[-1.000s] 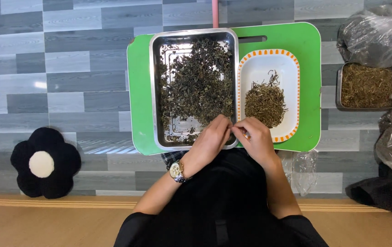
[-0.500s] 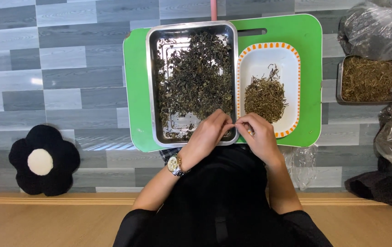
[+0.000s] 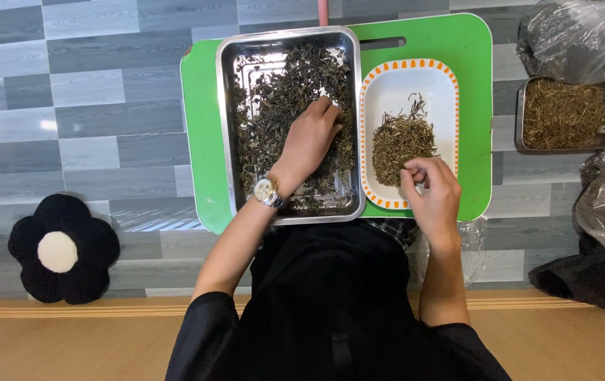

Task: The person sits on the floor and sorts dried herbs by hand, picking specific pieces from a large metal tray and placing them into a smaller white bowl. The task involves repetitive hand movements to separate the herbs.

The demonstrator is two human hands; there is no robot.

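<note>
Dark dried leaves fill the rectangular steel tray on the green plastic board. Left hand rests in them, fingers loosely curled. Right hand, fingertips pinched together, hovers over the orange-rimmed white dish of brown stems.

Metal tray left on board, dish right beside it; second tray far right.

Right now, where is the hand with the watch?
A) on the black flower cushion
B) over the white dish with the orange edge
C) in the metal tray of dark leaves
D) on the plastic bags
C: the left hand, with the watch on its wrist, rests among the dark leaves in the metal tray.
</note>
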